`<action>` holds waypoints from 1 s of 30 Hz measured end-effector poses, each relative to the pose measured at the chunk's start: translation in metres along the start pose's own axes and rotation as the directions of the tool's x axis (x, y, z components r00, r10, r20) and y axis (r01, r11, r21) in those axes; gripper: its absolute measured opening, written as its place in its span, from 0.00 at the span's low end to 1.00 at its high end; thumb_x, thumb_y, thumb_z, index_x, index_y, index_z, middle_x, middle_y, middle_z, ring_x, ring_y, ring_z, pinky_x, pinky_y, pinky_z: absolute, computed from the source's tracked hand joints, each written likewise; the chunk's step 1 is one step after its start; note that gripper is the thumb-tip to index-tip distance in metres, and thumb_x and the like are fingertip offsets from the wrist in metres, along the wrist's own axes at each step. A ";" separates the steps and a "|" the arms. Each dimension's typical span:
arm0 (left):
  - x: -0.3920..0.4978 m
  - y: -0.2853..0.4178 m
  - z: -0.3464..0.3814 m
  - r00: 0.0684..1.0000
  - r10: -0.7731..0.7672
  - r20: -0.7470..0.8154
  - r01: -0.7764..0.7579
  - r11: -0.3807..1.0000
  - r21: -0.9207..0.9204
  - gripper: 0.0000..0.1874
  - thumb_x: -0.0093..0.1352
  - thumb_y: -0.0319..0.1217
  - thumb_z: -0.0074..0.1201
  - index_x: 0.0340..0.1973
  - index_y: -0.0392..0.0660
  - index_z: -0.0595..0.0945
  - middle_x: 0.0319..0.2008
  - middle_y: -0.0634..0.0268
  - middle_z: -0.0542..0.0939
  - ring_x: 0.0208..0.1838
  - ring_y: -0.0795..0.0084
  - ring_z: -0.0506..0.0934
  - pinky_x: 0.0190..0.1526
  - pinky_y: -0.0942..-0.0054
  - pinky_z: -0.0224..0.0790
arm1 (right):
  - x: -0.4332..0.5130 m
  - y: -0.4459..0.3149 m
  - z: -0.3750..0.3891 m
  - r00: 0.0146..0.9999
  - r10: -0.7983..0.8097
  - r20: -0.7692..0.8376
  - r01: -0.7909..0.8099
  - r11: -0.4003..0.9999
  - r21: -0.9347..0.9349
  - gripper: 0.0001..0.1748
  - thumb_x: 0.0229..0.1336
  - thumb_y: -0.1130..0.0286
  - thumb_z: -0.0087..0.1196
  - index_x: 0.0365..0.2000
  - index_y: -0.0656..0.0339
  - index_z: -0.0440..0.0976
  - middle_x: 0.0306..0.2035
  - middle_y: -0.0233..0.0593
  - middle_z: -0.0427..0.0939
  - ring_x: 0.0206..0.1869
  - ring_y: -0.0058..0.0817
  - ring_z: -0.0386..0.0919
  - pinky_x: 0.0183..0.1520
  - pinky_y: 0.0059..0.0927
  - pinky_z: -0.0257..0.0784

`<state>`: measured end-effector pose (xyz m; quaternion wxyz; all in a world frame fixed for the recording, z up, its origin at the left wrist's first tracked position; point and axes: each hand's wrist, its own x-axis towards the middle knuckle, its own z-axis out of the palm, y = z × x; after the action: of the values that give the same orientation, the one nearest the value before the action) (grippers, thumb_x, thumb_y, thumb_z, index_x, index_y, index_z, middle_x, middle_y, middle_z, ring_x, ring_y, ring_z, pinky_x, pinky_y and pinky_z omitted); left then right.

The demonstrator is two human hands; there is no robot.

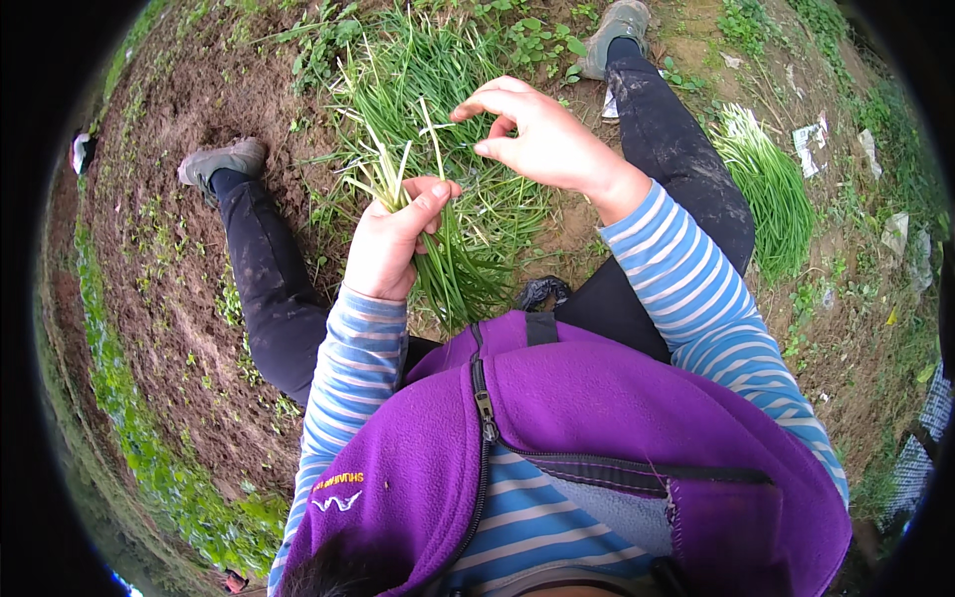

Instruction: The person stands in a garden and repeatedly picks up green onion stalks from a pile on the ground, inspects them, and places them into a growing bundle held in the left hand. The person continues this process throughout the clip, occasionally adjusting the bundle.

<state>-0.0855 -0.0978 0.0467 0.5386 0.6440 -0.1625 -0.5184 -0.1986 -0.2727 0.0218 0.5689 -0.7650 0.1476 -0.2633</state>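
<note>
My left hand (399, 242) is closed around a small bunch of garlic chives (455, 272). Their pale stem ends (386, 173) stick up past my thumb, and the green leaves hang down toward my lap. One stem (433, 138) stands apart from the others, higher than the rest. Just right of it is my right hand (541, 134), its thumb and forefinger separated by a gap. A thin whitish strip (439, 128) lies across the lone stem near the forefinger's tip; whether it touches the finger I cannot tell. Beneath both hands, a loose heap of chives (440, 71) covers the ground.
Beyond my right leg (671, 142) lies a neat chive bundle (768, 194), white ends away from me. Paper scraps (809, 145) litter the soil there. My left leg (265, 276) stretches over tilled earth (164, 246). A black plastic bag (543, 291) sits by my lap.
</note>
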 end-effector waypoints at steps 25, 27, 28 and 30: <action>-0.001 0.000 0.000 0.991 -0.031 0.128 0.037 0.998 -0.047 0.11 0.68 0.37 0.56 0.37 0.42 0.82 0.19 0.78 0.69 0.21 0.86 0.61 0.23 0.84 0.47 | 0.004 0.003 -0.020 0.957 0.285 0.049 -0.287 0.917 0.279 0.14 0.65 0.59 0.52 0.29 0.58 0.72 0.18 0.21 0.66 0.21 0.11 0.63 0.24 0.16 0.60; -0.001 0.000 -0.001 0.991 -0.033 0.129 0.040 0.998 -0.049 0.11 0.68 0.37 0.56 0.37 0.42 0.82 0.19 0.78 0.69 0.21 0.86 0.61 0.23 0.84 0.47 | 0.006 0.005 -0.014 0.953 0.284 0.101 -0.286 0.958 0.000 0.11 0.63 0.62 0.54 0.32 0.60 0.75 0.18 0.21 0.68 0.23 0.15 0.66 0.29 0.19 0.65; -0.001 0.000 -0.001 0.991 -0.034 0.129 0.041 0.998 -0.053 0.11 0.68 0.37 0.56 0.37 0.42 0.82 0.19 0.78 0.69 0.21 0.86 0.61 0.23 0.84 0.47 | 0.004 0.005 -0.009 0.997 0.073 0.036 -0.070 0.994 -0.080 0.11 0.62 0.64 0.54 0.33 0.61 0.75 0.19 0.22 0.69 0.23 0.16 0.67 0.31 0.21 0.67; -0.001 0.000 -0.001 0.991 -0.033 0.127 0.040 0.998 -0.053 0.11 0.68 0.36 0.56 0.38 0.42 0.82 0.19 0.78 0.69 0.22 0.86 0.61 0.23 0.85 0.47 | 0.002 0.004 -0.002 1.000 -0.012 -0.010 0.009 0.981 -0.196 0.09 0.61 0.68 0.54 0.35 0.63 0.76 0.22 0.25 0.73 0.24 0.15 0.69 0.31 0.20 0.68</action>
<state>-0.0848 -0.0963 0.0469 0.5354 0.5978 -0.1700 -0.5719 -0.1980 -0.2765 0.0192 0.4887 -0.8166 0.1718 -0.2546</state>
